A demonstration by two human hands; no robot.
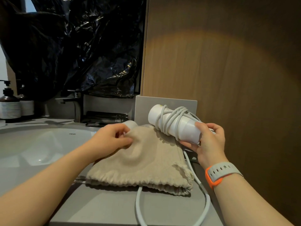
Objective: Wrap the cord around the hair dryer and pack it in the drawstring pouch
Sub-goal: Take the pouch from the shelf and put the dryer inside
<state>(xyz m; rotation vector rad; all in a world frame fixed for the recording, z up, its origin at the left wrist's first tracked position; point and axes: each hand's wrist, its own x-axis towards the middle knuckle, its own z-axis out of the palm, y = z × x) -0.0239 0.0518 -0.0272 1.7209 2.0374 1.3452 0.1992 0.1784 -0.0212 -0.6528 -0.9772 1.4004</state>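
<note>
A white hair dryer (184,128) is held above the counter by my right hand (206,142), which grips its near end. Several turns of grey-white cord (172,119) are wound around its barrel. The loose rest of the cord (206,201) hangs down and loops across the counter under the pouch. The beige drawstring pouch (146,167) lies flat on the counter, its gathered opening toward me. My left hand (112,139) pinches a fold of the pouch's fabric near its far end, raising a small ridge.
A white sink basin (32,147) lies to the left, with a dark faucet (76,103) and pump bottles (9,105) behind. Black plastic sheeting (73,46) hangs above. A wooden panel (228,70) walls the right side. A grey tile (166,103) stands behind the dryer.
</note>
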